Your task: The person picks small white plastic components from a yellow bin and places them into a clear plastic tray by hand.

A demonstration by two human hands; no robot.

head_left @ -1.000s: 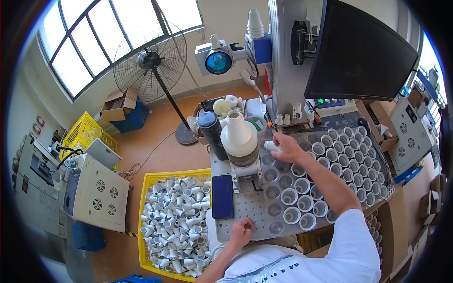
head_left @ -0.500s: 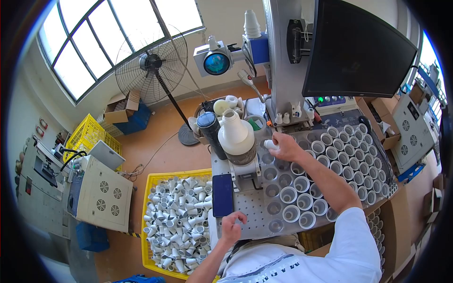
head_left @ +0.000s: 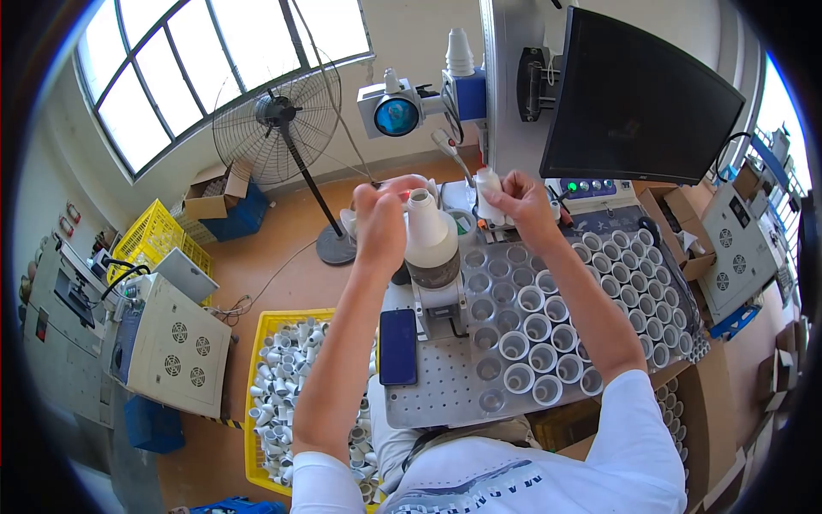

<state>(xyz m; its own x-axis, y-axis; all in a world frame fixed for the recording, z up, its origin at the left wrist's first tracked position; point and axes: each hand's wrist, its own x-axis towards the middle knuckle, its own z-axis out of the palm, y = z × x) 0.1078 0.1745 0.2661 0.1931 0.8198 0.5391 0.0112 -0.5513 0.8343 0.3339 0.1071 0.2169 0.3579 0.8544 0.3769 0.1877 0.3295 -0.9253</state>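
Note:
My right hand [head_left: 527, 204] grips a white plastic part [head_left: 490, 195] held upright, to the right of the white cone-shaped piece [head_left: 426, 230] on the machine mount. My left hand [head_left: 381, 218] is raised just left of that cone's top, with fingers curled; what it may hold is hidden. Rows of white cups [head_left: 540, 355] sit in a clear tray on the perforated metal table [head_left: 432, 398]. A dark phone [head_left: 398, 347] lies on the table below the cone.
A yellow crate [head_left: 253, 454] full of small white parts stands at the table's left. Above are a lens device [head_left: 396, 116] and a black monitor [head_left: 642, 98]. A standing fan [head_left: 276, 111] and machine cabinet [head_left: 175, 347] are farther left.
My left hand has moved up from beside the phone to the cone's top. My right hand has lifted the white part from over the tray, and the part is now upright.

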